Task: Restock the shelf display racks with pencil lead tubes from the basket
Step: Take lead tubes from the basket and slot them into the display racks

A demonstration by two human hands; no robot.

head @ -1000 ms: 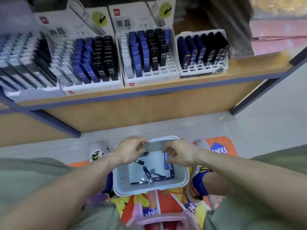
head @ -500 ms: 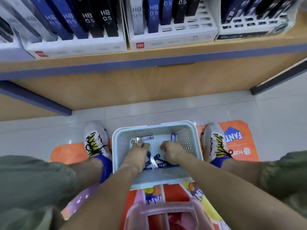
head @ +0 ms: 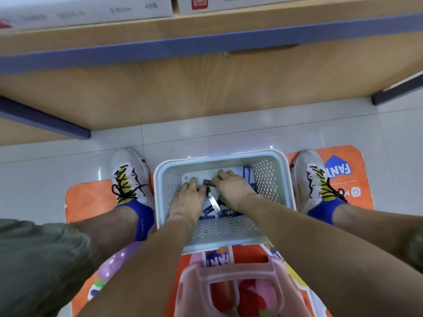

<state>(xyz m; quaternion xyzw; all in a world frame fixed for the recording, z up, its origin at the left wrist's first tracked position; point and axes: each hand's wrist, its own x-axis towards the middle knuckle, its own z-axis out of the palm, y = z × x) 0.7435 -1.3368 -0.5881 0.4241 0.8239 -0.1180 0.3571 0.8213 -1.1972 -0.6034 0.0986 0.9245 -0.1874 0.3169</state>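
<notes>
A pale blue perforated basket (head: 282, 179) stands on the floor between my feet. Both my hands are down inside it. Several pencil lead tubes lie on its bottom: a silver one (head: 215, 203), dark ones (head: 229, 212) and a blue one (head: 246, 173) leaning on the far wall. My right hand (head: 232, 189) pinches the end of a dark tube (head: 208, 183) with curled fingers. My left hand (head: 190, 199) is bent down beside that tube, and what is under its fingers is hidden. Only the white front edges of the display racks (head: 91, 12) show at the top, on the wooden shelf (head: 206, 40).
My two white shoes (head: 130, 177) (head: 313, 179) flank the basket on an orange printed mat (head: 87, 197). A pink plastic stool or crate (head: 229, 277) sits just behind the basket. Dark shelf supports (head: 45, 120) (head: 398, 90) run to the floor on both sides.
The view has tipped down, so the racks have slid almost out of sight. Both hands went from the basket's rim to its bottom and closed in on a dark tube.
</notes>
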